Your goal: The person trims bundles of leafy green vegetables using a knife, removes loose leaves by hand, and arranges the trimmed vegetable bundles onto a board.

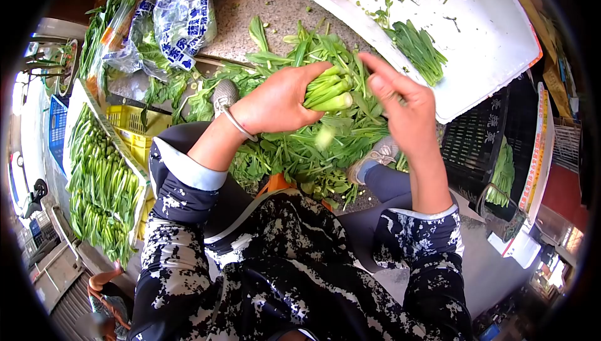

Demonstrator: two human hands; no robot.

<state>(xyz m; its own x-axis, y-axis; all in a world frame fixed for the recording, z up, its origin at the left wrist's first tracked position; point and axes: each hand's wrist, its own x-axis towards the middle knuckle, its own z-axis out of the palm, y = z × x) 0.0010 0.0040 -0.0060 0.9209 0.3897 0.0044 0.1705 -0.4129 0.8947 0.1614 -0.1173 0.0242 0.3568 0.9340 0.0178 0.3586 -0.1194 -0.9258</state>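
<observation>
My left hand (282, 98) is wrapped round a bunch of green stalks (330, 90), their pale cut ends pointing right. Just right of the stalks is my right hand (400, 93), its index finger stretched out toward them and the thumb near that finger; whether it pinches anything small is hard to tell. A small blurred pale green piece (324, 137) is in the air below the stalks. Loose leaves and trimmings (294, 153) cover the ground beneath both hands.
A white foam box (482, 34) at the upper right holds a green bunch (418, 50) and scraps. Plastic bags (181, 18) lie at the upper left. On the left, a box full of greens (100, 181) stands by a yellow crate (134, 127). Black crates (469, 137) are at the right.
</observation>
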